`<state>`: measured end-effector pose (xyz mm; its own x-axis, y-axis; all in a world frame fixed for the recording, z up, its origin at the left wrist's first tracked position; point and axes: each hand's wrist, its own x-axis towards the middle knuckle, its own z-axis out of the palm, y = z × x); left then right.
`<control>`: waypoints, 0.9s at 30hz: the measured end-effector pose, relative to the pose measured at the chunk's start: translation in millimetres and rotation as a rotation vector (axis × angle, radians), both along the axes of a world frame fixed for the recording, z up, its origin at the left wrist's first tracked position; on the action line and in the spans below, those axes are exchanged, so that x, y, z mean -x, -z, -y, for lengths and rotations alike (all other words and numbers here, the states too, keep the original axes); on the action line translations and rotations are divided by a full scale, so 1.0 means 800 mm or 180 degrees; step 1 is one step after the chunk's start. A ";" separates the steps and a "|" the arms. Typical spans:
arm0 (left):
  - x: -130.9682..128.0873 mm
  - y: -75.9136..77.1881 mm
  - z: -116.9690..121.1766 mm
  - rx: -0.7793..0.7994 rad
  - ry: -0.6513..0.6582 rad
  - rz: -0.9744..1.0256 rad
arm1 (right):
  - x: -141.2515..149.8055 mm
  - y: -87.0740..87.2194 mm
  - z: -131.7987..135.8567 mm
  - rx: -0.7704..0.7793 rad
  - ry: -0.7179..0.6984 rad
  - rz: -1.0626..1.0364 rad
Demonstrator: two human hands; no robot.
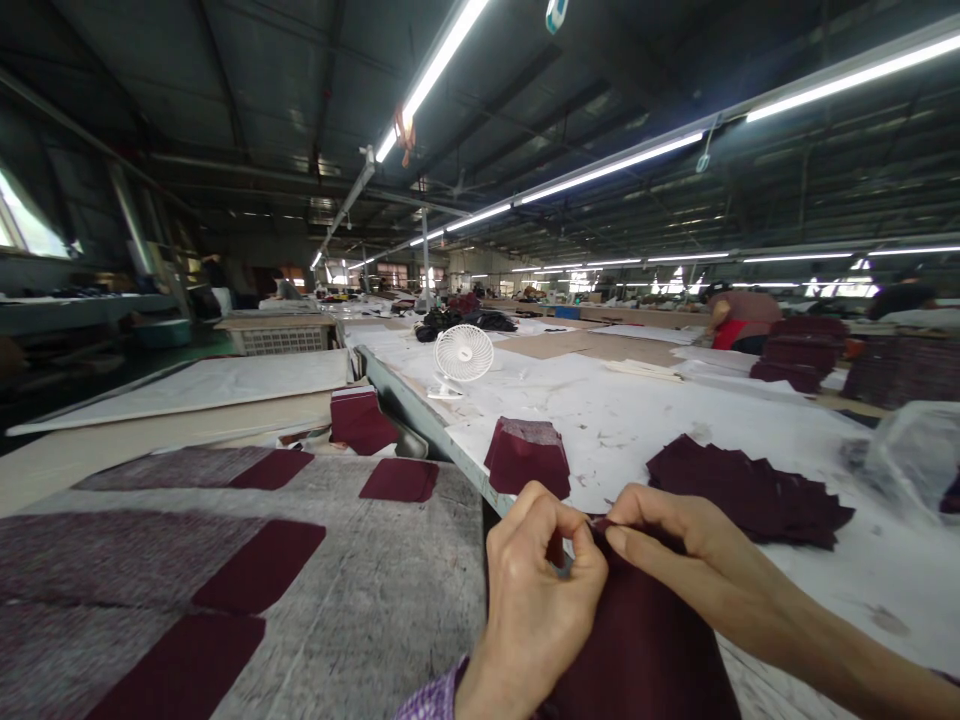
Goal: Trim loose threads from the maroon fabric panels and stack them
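A dark maroon fabric piece [652, 640] hangs from both hands at the lower middle of the view. My left hand [544, 580] pinches its top edge between thumb and forefinger. Close beside it, my right hand [675, 545] grips the same edge, thumb in front and fingers behind. Just beyond the hands, a small stack of maroon cut pieces [529, 460] lies at the table's edge. To the right, a fanned pile of dark maroon pieces [742, 490] spreads over the white table [600, 410]. The lower end of the held piece runs out of view.
A white clip fan [463, 354] stands on the table. On the left, a grey felt-like surface [375, 600] bears several maroon pieces. Farther right are a clear plastic bag [919, 455] and stacked maroon fabric [799, 355]. A person in a red garment [742, 320] bends over at the back right.
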<state>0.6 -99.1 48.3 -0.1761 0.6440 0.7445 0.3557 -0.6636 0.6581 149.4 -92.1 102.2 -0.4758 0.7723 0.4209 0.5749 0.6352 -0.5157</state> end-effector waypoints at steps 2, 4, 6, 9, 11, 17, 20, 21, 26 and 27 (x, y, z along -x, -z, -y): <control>0.013 -0.006 -0.003 0.0292 0.0273 0.0393 | -0.003 -0.003 -0.002 0.0284 0.0123 -0.0131; 0.025 -0.010 -0.002 0.0479 0.0433 0.0659 | -0.004 -0.003 -0.003 0.0352 0.0240 -0.0212; 0.030 -0.013 0.002 0.0535 0.0549 0.0549 | -0.003 -0.001 -0.003 0.0244 0.0312 -0.0214; 0.023 -0.012 0.013 0.0464 0.0568 0.0105 | 0.002 0.001 0.000 -0.0060 0.0311 -0.0166; 0.015 -0.011 0.017 0.0414 0.0463 -0.0045 | 0.006 0.001 0.004 -0.0241 0.0238 -0.0118; 0.011 -0.009 0.014 0.0437 0.0523 -0.0021 | 0.008 -0.001 0.009 -0.0424 0.0099 0.0021; 0.012 -0.009 0.012 0.0443 0.0469 -0.0060 | 0.009 0.002 0.007 -0.0539 0.0070 0.0031; 0.012 -0.009 0.012 0.0438 0.0435 -0.0092 | 0.009 0.004 0.007 -0.0587 0.0086 0.0037; 0.003 0.000 0.009 0.0149 0.0035 -0.0346 | 0.008 0.006 0.005 -0.0649 0.0125 0.0136; 0.001 0.002 0.008 0.0031 -0.0063 -0.0421 | 0.007 0.005 0.006 -0.0591 0.0091 0.0170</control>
<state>-0.5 -105.9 46.7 -0.0896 0.6487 0.7558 0.4528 -0.6493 0.6110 143.7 -96.6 98.2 -0.4802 0.6972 0.5323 0.6175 0.6997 -0.3595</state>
